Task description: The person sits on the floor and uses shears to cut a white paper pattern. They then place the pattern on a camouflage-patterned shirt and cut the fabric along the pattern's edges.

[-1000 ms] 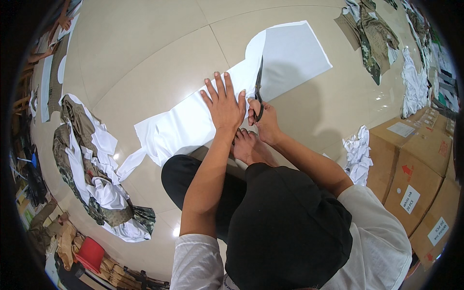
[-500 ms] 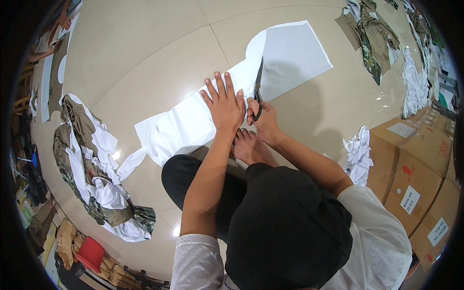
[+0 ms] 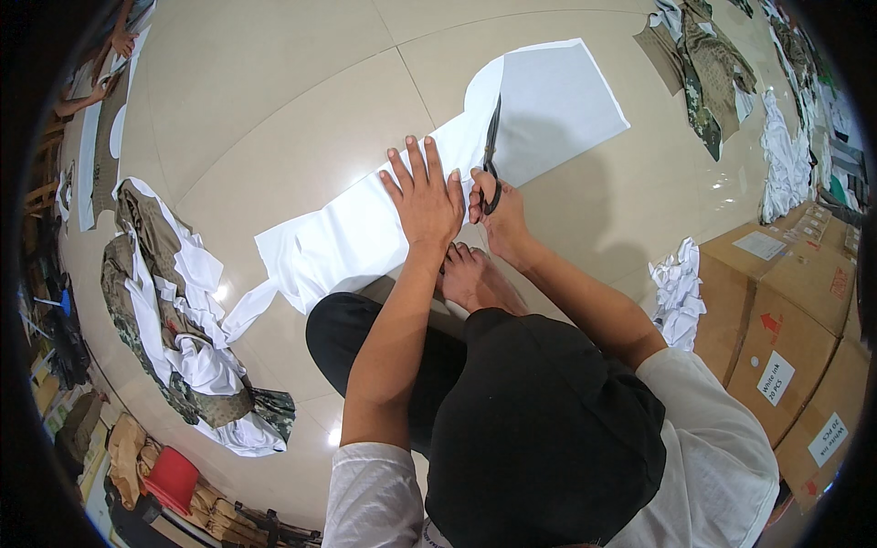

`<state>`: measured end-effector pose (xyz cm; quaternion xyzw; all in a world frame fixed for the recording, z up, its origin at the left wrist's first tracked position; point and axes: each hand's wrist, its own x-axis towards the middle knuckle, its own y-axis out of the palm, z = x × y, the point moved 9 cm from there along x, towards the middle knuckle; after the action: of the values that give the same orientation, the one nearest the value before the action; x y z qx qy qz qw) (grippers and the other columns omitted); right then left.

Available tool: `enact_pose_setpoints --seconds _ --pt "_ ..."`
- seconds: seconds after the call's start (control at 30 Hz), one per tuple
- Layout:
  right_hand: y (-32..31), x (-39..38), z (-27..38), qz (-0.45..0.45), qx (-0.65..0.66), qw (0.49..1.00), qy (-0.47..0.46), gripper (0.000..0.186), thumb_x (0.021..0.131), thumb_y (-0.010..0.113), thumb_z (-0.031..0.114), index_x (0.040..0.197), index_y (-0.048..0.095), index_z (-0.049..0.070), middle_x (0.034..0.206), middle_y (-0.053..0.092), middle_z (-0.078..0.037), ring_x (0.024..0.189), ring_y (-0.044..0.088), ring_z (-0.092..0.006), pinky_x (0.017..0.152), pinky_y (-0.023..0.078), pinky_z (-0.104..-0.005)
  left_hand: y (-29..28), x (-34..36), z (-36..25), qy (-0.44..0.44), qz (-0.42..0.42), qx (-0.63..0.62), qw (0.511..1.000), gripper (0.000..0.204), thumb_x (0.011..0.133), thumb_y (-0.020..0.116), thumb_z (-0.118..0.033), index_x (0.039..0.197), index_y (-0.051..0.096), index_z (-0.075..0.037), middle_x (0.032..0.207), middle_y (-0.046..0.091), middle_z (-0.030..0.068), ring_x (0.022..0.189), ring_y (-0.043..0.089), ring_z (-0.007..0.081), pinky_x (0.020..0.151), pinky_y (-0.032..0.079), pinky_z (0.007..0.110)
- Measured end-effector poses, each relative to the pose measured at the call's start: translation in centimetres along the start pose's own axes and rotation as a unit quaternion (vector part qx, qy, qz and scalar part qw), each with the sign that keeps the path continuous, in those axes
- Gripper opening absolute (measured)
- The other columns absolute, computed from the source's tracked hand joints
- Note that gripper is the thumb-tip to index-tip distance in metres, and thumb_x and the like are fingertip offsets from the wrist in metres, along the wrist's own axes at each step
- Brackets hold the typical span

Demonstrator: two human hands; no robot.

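Observation:
A long white sheet (image 3: pixel 333 233), fabric or paper, lies on the tiled floor with one end rounded. My left hand (image 3: pixel 427 203) presses flat on its middle, fingers spread. My right hand (image 3: pixel 504 224) grips dark scissors (image 3: pixel 494 137) by their handles, thumb and fingers in the loops. Their blades look nearly closed and point away from me, along the line between the white sheet and a greyish-white section (image 3: pixel 557 110) at the far right. Whether the two sections are still joined under the blades, I cannot tell. My bare foot (image 3: pixel 470 274) rests just below my hands.
Camouflage and white fabric scraps (image 3: pixel 183 338) are heaped at the left. More camouflage pieces (image 3: pixel 713 64) lie far right. Crumpled white scraps (image 3: pixel 676 292) sit beside stacked cardboard boxes (image 3: pixel 795 310) at the right. Another person's hands (image 3: pixel 96 91) work at the far left.
My right hand and the scissors have shifted slightly forward and to the right. My left hand and the white sheet stay where they were.

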<state>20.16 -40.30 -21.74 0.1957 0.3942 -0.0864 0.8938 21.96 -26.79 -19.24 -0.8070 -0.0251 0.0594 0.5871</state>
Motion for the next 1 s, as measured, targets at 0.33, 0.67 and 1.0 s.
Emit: enact_pose_setpoints --seconds 0.33,0.67,1.0 --pt "0.3 0.8 0.1 -0.004 0.02 1.0 0.009 0.028 0.093 0.078 0.03 0.084 0.061 0.011 0.07 0.059 0.0 0.055 0.054 -0.0124 0.052 0.044 -0.0282 0.0 0.0 0.0 0.0 0.004 0.003 1.0 0.07 0.109 0.039 -0.044 0.168 0.024 -0.009 0.175 0.017 0.0161 0.16 0.007 0.0478 0.126 0.007 0.067" --pt "0.8 0.6 0.2 -0.007 0.018 1.0 0.005 0.024 0.093 0.078 0.024 0.089 0.061 0.008 0.071 0.058 0.0 0.056 0.054 -0.0109 0.052 0.044 -0.028 0.0 -0.1 0.0 0.003 -0.004 -0.002 1.0 0.069 0.109 0.039 -0.044 0.167 0.025 -0.009 0.175 0.017 0.0175 0.16 0.008 0.0481 0.126 0.007 0.067" --pt "0.9 1.2 1.2 -0.019 0.025 1.0 -0.002 0.029 0.093 0.077 0.029 0.086 0.059 0.008 0.069 0.058 -0.001 0.055 0.054 -0.0132 0.052 0.044 -0.0289 0.0 -0.1 0.0 0.005 -0.007 -0.001 1.0 0.068 0.109 0.039 -0.042 0.167 0.026 -0.008 0.174 0.018 0.0188 0.159 0.008 0.0488 0.126 0.008 0.068"
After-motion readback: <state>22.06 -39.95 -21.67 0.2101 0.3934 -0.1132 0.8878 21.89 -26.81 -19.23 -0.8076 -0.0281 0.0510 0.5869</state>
